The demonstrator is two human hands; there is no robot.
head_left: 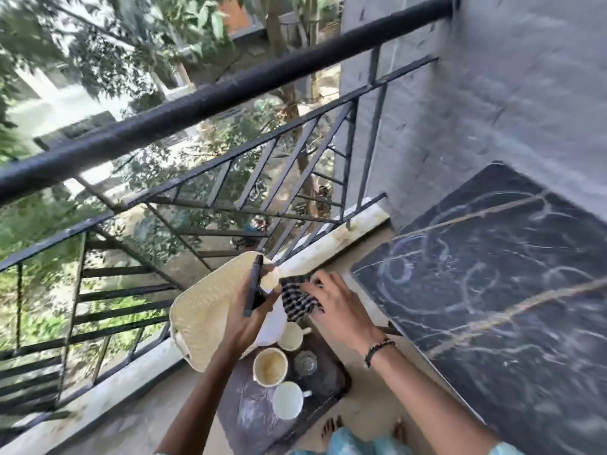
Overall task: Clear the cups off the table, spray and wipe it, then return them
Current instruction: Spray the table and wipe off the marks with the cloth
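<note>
Balcony, head view only: iron railing [230, 165], grey wall, dark marble bench [492, 290] at right, already bare, with ring marks across it. Cups [271, 366] sit on a dark tray [249, 418] on the floor, near the bench's left edge. Left hand [249, 310] grips a dark phone-like object [255, 287] against a woven bag [203, 310]. Right hand [338, 303] pinches a checked cloth [297, 300]. Judgement: cloth being fetched. Pull it fully clear of the bag and keep it above the cups.

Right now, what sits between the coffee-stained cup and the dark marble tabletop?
In the head view, a small clear glass stands on the dark tray beside the stained cup; beyond lies bare floor up to the tabletop.
</note>
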